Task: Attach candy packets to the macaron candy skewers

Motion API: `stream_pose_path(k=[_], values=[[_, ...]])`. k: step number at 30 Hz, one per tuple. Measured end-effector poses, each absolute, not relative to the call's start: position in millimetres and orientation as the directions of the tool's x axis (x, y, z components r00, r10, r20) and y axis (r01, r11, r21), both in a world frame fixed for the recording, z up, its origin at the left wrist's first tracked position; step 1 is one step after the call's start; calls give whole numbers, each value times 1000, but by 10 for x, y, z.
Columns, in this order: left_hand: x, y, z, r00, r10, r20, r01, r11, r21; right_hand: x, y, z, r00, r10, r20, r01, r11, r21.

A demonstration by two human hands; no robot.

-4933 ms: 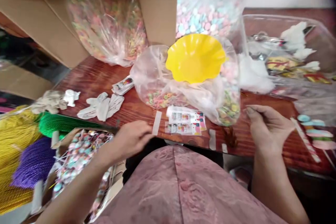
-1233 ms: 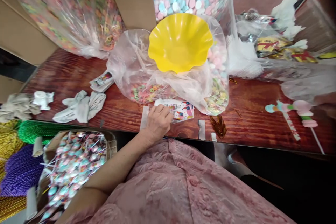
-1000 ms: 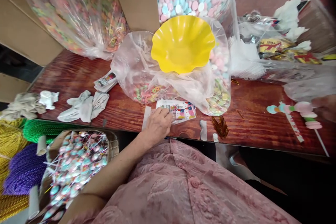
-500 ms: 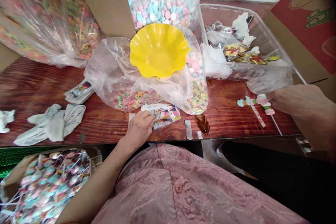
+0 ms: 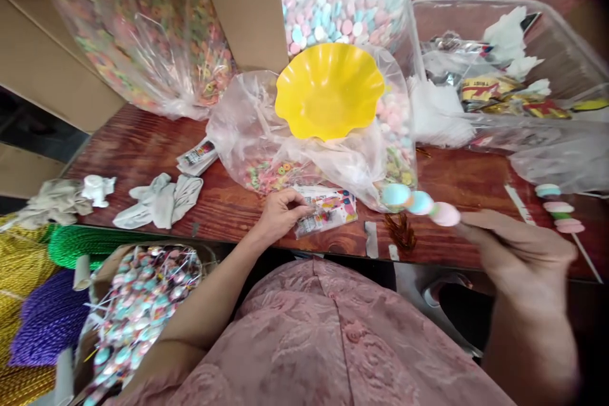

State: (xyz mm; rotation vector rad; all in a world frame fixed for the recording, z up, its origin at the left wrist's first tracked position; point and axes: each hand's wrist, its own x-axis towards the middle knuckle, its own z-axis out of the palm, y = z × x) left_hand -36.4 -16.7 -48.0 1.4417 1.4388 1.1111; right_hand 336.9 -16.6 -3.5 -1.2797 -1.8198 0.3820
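My right hand is closed on a stick of round pastel candies, held above the table's front edge with its candy end pointing left. My left hand pinches the edge of a small stack of clear printed wrappers lying on the wooden table. Just behind the wrappers sits a yellow scalloped bowl on an open clear bag of coloured ring candies. Another candy stick lies on the table at the right.
Big bags of ring candies and pastel discs stand at the back beside cardboard. A clear tub holds wrappers at right. Crumpled gloves lie left. A box of wrapped lollipops and green, purple and gold rolls sit below left.
My right hand has picked up a candy stick from the right of the table and brought it leftward toward the wrappers. My left hand has stayed pinching the wrapper stack.
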Motion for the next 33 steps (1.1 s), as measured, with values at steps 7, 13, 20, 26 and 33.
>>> stream_pose_path(k=[7,13,20,26,33], values=[[-329,-243,-443,-95,994,45,204,-24,979,2721,189,210,-569,651,503,407,754,-516],[-337,-267,-424,-32,959,280,365,-250,897,2767,203,308,-724,472,503,467,872,-145],[-334,-266,-437,184,862,472,489,-497,717,2809,93,427,-785,457,418,541,835,104],[-356,-344,-455,188,855,483,483,-508,713,2830,57,315,-715,573,401,589,802,-97],[-352,-407,-473,161,834,529,430,-541,723,2878,35,92,-677,630,380,578,775,-255]])
